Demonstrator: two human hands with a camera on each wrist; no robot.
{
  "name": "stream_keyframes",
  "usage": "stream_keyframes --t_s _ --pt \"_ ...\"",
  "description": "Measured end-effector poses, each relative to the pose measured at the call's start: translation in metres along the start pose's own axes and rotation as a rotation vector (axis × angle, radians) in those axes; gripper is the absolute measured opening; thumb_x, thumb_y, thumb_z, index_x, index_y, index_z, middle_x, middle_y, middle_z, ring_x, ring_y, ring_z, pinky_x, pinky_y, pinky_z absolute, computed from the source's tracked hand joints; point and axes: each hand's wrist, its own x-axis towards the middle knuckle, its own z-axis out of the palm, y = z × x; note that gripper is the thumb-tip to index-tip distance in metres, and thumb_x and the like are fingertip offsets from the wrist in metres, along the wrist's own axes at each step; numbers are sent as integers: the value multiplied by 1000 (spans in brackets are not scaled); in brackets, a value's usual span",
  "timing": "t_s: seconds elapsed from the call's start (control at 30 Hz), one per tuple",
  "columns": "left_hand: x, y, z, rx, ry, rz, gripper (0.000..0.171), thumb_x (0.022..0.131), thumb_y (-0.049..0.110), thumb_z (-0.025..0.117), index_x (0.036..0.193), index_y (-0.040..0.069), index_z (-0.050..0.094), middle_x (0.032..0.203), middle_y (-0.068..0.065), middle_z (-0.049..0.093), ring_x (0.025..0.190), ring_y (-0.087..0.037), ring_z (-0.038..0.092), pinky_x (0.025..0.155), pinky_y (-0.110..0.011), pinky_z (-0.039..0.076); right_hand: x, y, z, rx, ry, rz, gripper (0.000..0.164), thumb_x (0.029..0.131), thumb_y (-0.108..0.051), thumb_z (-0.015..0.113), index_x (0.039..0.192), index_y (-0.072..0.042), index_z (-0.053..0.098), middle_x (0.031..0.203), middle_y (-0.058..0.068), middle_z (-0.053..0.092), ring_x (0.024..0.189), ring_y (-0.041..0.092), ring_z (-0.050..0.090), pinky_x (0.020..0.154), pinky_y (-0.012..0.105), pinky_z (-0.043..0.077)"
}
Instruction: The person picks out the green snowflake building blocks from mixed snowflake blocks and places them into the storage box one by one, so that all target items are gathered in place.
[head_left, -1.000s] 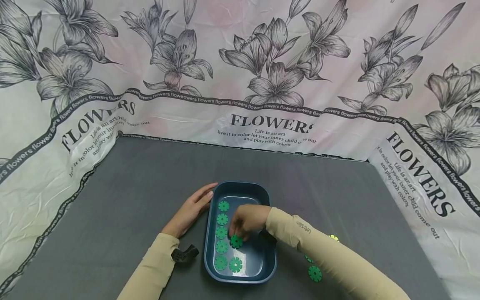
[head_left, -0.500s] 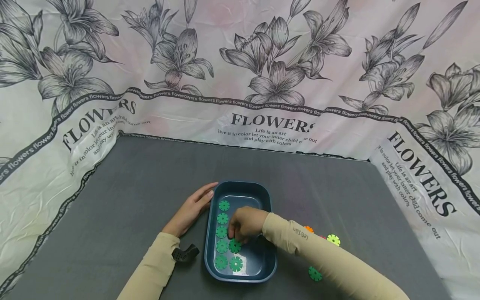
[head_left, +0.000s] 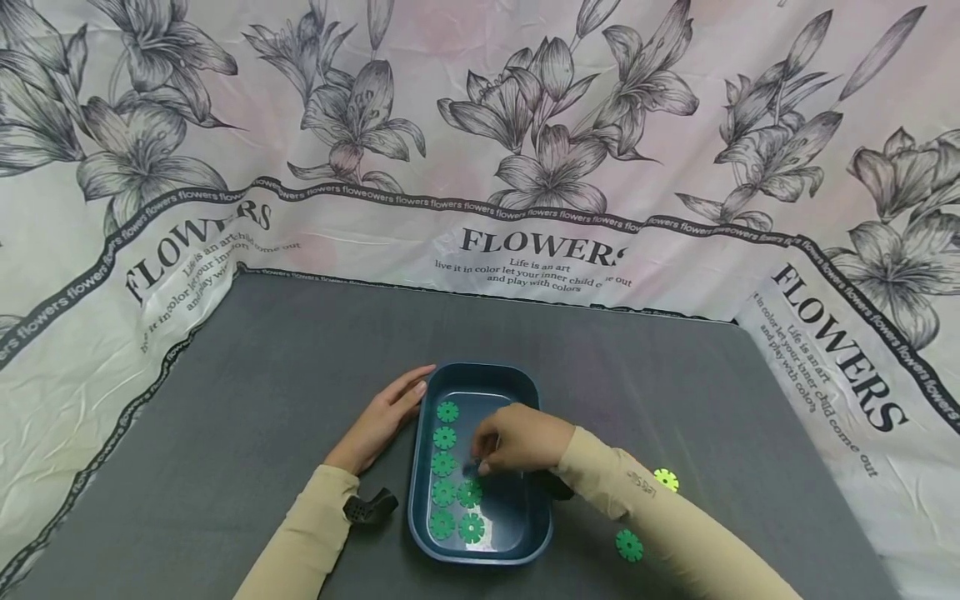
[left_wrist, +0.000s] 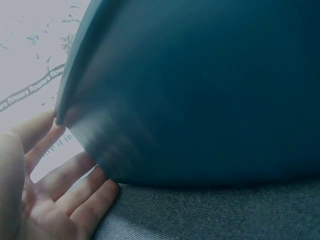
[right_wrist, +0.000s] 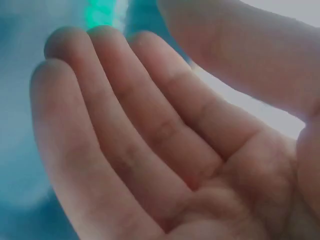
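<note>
A white cloth (head_left: 352, 225) printed with grey lilies and the word FLOWERS fills the upper half of the frame, meeting a dark grey tabletop (head_left: 315, 333) below. Two cream sleeves (head_left: 296, 533) reach in from the bottom edge toward a deep blue tray (head_left: 517, 525) at lower centre. The right hand (head_left: 521, 437) hovers over the middle of the tray, fingers gently bent; the right wrist view shows the thumb standing apart from them and nothing in the grasp. The left hand (head_left: 382, 421), fingers extended and spread, touches the tray's rim and outer wall at the left without wrapping round it. On the tray's floor lie seven green discs (head_left: 443, 463), flat and notched all round like small cogs: five in a column along the left side, two beside its lower end, near the right hand. A green piece (head_left: 628, 545) of the same shape and a yellow disc (head_left: 666, 480), partly covered by the right sleeve, lie on the table at lower right.
</note>
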Motion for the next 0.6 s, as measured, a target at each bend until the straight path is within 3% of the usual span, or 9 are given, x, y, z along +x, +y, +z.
stream_keyframes --t_s 0.17,0.37,0.6 --pt "0 -1 0 17 3 1 50 93 55 51 140 36 45 148 3 39 134 -21 42 113 -49 31 -48 -1 -15 72 167 4 16 90 -23 68 102 -13 69 90 -6 70 79 4 63 67 21 52" --pt "0 -2 -1 23 11 -2 49 94 54 51 140 37 45 149 4 38 134 -21 40 113 -50 31 -97 3 -10 32 317 50 6 92 -26 66 92 -20 66 85 -13 67 76 0 61 66 22 51" --pt "0 -1 0 22 10 -2 49 95 53 51 140 36 45 149 3 38 134 -22 40 112 -50 31 -140 39 18 13 333 191 13 85 -19 72 83 -20 59 78 -15 58 68 -1 56 56 21 47"
